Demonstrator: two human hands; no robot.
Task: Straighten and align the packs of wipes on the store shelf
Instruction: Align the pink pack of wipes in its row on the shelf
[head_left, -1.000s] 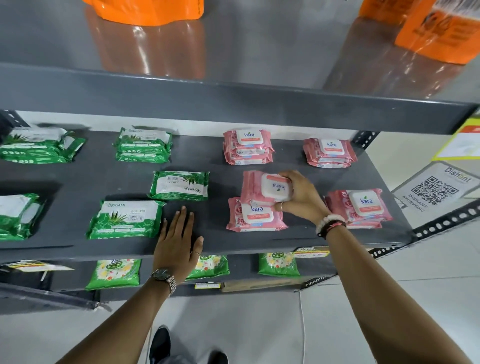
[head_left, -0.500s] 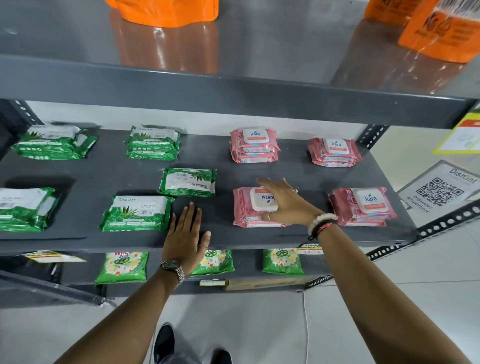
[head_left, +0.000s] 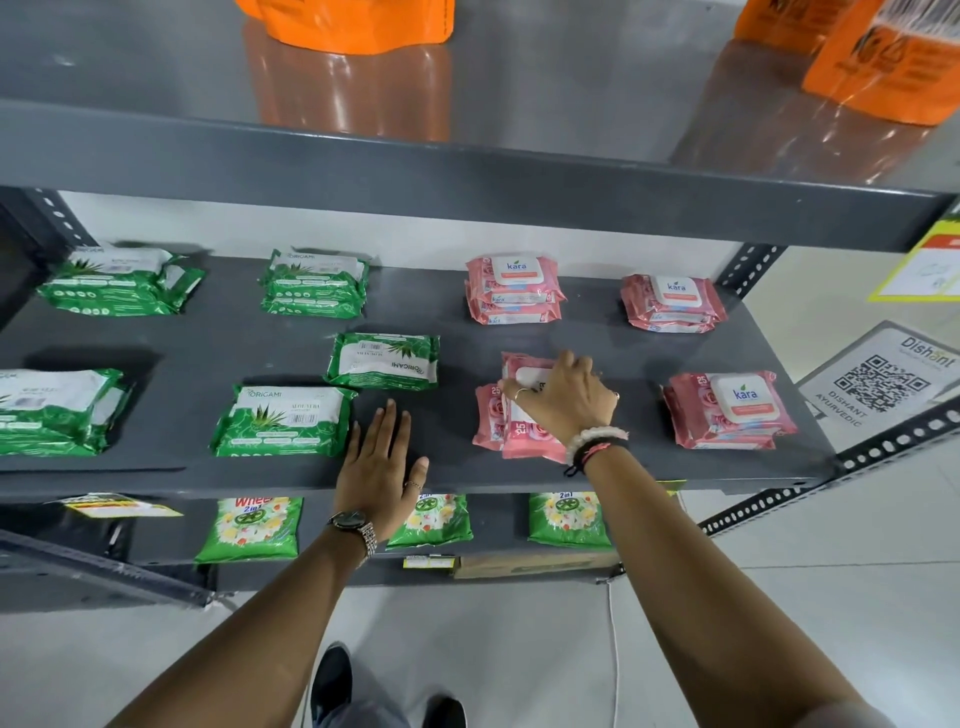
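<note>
On the grey shelf (head_left: 447, 475), my right hand (head_left: 566, 400) grips a pink Kara wipes pack (head_left: 524, 434) that lies turned lengthwise, crossways on top of another pink pack (head_left: 485, 421). More pink stacks sit at the back middle (head_left: 511, 288), the back right (head_left: 672, 304) and the front right (head_left: 727, 410). My left hand (head_left: 382, 462) lies flat and open on the shelf's front edge, just right of a green Origami pack (head_left: 283, 421). Behind it lies a green pack (head_left: 384, 361) turned upside down and off line. Other green packs (head_left: 314, 283) (head_left: 117, 283) (head_left: 52, 410) lie to the left.
The shelf above carries orange bags (head_left: 353, 23) and overhangs the wipes. Green detergent sachets (head_left: 249, 527) lie on the shelf below. A QR-code sign (head_left: 883, 384) stands at the right, past the perforated shelf rail (head_left: 893, 447).
My right hand set the lifted pink pack down on the front pack and then rotated it from sideways to lengthwise. The left hand stayed flat on the shelf edge.
</note>
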